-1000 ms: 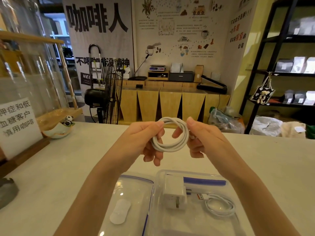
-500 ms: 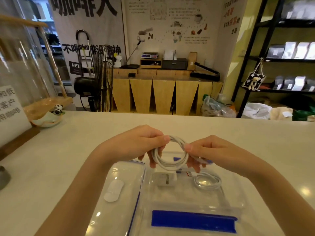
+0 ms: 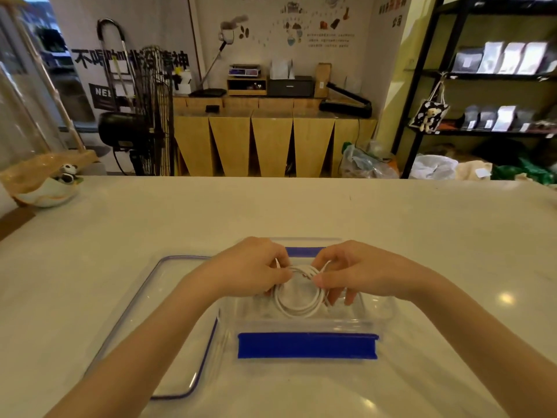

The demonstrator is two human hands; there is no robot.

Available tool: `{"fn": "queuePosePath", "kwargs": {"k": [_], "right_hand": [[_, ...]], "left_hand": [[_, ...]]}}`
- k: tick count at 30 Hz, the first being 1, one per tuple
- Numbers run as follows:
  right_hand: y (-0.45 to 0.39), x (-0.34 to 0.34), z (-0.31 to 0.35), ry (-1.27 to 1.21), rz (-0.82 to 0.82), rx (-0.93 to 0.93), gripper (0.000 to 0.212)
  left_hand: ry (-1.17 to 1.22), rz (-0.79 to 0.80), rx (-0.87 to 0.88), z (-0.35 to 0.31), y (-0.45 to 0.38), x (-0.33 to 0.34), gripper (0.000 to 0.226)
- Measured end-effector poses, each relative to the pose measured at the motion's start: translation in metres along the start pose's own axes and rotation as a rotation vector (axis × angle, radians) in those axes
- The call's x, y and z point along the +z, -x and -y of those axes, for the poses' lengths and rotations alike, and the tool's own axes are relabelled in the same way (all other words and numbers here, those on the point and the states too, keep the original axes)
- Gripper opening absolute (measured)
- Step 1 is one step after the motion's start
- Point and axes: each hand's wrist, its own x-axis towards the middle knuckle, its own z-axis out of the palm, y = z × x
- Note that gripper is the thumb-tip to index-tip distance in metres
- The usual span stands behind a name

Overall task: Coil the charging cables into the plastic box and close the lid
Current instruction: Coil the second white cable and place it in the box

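A coffee shop was indicated: a wall poster [image 3: 304, 22] illustrated with coffee drawings, a weighing scale [image 3: 244, 70] on a wooden counter [image 3: 271, 140], and black shelving [image 3: 488, 76] stocked with packaged bags were observed behind a white countertop [image 3: 301, 206].

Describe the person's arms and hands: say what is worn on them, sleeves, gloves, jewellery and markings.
Both forearms are bare right down to the lower edge of the picture, so no sleeve shows. The left hand and the right hand wear no gloves. No watch, bracelet or strap shows at either wrist, and no marking on the arms. Whether a finger carries a ring is too small and blurred to tell.
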Motion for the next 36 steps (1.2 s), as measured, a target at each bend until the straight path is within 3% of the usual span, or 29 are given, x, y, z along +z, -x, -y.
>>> {"fn": "queuePosePath", "kwargs": {"k": [9,16,28,33,36], "right_hand": [[-0.016,0.016,0.001,0.221,-0.005,0.012,0.021],[-0.026,0.032,0.001,0.349,-0.014,0.034,0.021],[-0.025,0.034,0.001,0.439,-0.037,0.030,0.026],[-0.022,0.027,0.007,0.392,-0.061,-0.023,0.022],[-0.025,0.018,0.029,0.349,-0.120,-0.179,0.020]], "left_hand": [[-0.315,-0.017,-0.075,-0.001,0.008,0.021,0.023],[-0.277,0.077,-0.139,-0.003,0.010,0.025,0.029],[-0.299,0.156,-0.058,-0.006,0.017,0.021,0.035],[-0.171,-0.006,0.023,-0.004,0.032,0.008,0.035],[-0.064,-0.186,0.060,0.007,0.046,-0.005,0.023]]}}
